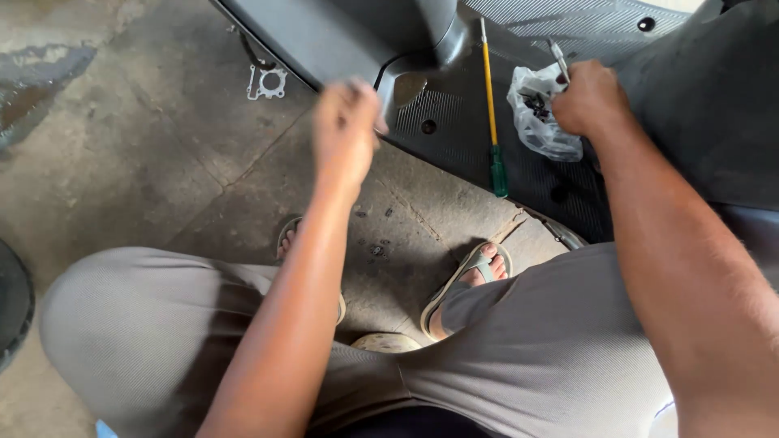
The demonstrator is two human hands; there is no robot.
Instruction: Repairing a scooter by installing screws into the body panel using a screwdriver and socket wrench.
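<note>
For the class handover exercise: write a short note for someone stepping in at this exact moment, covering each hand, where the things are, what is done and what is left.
Left hand: raised, blurred, at the edge of the grey scooter panel; grip unclear.
Right hand: closed on a small metal tool, resting at the clear plastic bag of small dark parts.
Yellow-shafted screwdriver lies loose on the ribbed footboard.
Metal gasket lies on the concrete floor.
Done and left: cannot tell from this view.
</note>
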